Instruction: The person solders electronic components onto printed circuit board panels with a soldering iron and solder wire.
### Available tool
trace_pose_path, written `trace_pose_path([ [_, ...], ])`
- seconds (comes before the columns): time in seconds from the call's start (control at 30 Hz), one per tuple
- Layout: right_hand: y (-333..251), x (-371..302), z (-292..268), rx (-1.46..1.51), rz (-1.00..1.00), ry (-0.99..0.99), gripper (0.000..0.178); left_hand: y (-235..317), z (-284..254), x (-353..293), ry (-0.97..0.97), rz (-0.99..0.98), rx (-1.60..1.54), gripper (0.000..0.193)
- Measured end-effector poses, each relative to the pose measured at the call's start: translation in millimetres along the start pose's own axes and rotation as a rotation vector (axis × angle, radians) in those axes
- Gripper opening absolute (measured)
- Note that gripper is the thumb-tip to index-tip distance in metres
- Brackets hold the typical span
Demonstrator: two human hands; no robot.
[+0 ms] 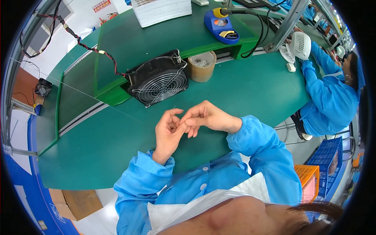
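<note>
My left hand [167,131] and my right hand [208,117] meet above the green mat, their fingertips touching. Both are closed in a pinch. Whatever lies between the fingers is too small to make out. A thin pale strand [94,97] slants from the far left down toward my hands, and its near end fades from sight. Just beyond my fingers, a black fan [158,80] with a round wire guard leans against the raised green shelf. Right of the fan is a brown tape-roll ring [202,67] with small shiny pieces inside.
On the shelf [117,51] are a white foam box [162,11] and a blue soldering-iron stand [220,26]. A twisted cable [92,47] hangs down to the fan. At right sit a small white fan [300,45] and a co-worker in blue [329,94]. Crates [307,180] stand below.
</note>
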State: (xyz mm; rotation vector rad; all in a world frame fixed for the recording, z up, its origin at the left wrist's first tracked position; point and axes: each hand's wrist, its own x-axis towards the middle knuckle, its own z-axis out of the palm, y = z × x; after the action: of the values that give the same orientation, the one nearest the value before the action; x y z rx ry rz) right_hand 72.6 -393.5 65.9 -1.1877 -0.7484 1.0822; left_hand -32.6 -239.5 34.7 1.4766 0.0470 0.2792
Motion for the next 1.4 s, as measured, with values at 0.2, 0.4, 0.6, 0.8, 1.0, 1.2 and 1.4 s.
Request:
trace_pose_path([
  [0.2,-2.3,-1.0,1.3,0.082,0.019,-0.028,0.023,1.2,-2.0,0.0,0.006,-0.046,0.002,0.027],
  [0.4,-3.7,-1.4,4.5,0.141,0.007,-0.002,0.022,9.8,-2.5,-0.2,-0.008,-0.096,-0.085,0.023],
  [0.6,6.2,-0.3,3.8,0.077,-0.09,-0.005,0.023,8.2,-3.0,-1.3,-0.053,-0.091,-0.094,0.021],
  [0.8,13.0,1.7,3.6,0.0,-0.097,0.023,0.019,6.5,-1.8,-1.1,-0.11,-0.082,-0.114,0.022],
  [1.0,13.5,1.3,3.6,-0.136,-0.064,0.07,0.02,2.8,-2.7,-1.1,-0.142,-0.06,-0.077,0.024],
  [1.2,24.6,2.9,11.2,-0.568,-0.452,0.235,0.019,-9.6,-1.8,0.7,-0.137,-0.026,-0.07,0.022],
  [1.4,24.8,2.1,12.4,-0.697,-0.512,0.138,0.021,-13.1,-2.4,-0.8,-0.164,-0.033,-0.047,0.026],
])
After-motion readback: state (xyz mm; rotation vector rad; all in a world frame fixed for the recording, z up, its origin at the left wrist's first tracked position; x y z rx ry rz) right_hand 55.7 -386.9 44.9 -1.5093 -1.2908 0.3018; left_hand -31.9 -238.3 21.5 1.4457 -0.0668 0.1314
